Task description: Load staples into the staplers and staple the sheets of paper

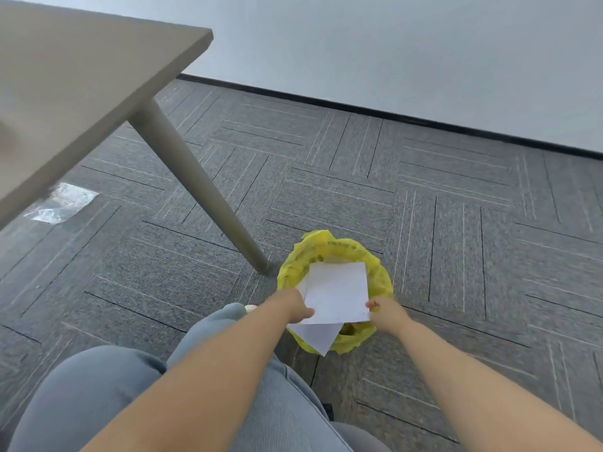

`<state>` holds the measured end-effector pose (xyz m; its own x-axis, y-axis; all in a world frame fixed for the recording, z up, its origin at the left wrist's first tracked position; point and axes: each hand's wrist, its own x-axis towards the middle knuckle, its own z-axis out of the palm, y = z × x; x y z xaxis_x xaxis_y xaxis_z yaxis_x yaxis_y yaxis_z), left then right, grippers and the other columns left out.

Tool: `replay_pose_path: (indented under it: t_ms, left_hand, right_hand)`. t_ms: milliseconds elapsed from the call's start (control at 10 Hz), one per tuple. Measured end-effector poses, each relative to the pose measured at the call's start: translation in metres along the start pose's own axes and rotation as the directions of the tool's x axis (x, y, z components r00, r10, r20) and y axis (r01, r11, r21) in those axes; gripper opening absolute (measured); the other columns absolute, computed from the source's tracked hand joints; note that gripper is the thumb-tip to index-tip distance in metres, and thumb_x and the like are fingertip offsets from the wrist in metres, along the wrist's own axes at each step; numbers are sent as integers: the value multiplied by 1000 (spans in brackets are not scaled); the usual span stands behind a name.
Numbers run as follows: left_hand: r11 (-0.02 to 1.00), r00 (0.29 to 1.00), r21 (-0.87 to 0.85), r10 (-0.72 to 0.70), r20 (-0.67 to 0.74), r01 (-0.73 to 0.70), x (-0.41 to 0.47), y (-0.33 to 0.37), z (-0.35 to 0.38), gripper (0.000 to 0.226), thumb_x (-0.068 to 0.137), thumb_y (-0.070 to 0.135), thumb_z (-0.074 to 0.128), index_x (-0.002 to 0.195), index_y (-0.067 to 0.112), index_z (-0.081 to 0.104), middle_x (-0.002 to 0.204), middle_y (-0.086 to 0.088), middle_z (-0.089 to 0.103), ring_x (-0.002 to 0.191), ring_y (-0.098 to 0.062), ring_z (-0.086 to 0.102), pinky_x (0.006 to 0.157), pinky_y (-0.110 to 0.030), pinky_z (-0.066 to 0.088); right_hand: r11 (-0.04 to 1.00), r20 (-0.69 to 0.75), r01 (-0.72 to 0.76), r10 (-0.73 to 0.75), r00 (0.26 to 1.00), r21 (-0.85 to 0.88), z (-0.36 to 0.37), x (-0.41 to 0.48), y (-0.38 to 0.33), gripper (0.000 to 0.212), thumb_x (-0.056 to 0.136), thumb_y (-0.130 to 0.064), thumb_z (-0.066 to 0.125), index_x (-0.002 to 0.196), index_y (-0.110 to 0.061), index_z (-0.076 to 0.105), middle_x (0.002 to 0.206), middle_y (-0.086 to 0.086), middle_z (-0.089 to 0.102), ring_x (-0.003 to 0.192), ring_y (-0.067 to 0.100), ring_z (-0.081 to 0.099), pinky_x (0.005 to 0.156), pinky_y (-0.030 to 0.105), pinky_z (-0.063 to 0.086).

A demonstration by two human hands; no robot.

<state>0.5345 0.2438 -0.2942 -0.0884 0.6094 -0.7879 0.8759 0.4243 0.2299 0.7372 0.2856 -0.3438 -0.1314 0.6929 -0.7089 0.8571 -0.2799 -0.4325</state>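
White sheets of paper (336, 293) hang over a small bin lined with a yellow bag (381, 278) on the carpet. My left hand (295, 306) grips the sheets at their left edge. My right hand (383, 309) pinches the lower right corner of the top sheet. A second sheet (316, 336) sticks out below the top one, tilted toward me. No stapler is in view.
A grey table (81, 86) fills the upper left, its slanted leg (195, 187) ending on the floor just left of the bin. A clear plastic bag (60, 202) lies on the carpet under the table. My knees in grey trousers (107, 396) fill the bottom.
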Motion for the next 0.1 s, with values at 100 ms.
replay_pose_path:
  t_ms: [100]
  left_hand:
    - [998, 997, 62, 26, -73, -22, -9, -1, -14, 55, 92, 39, 47, 132, 1, 43, 136, -15, 50, 120, -29, 49, 91, -36, 41]
  right_hand:
    - [1000, -88, -12, 10, 996, -26, -14, 0, -7, 31, 90, -10, 42, 119, -8, 55, 126, 15, 57, 110, 30, 54, 86, 32, 45]
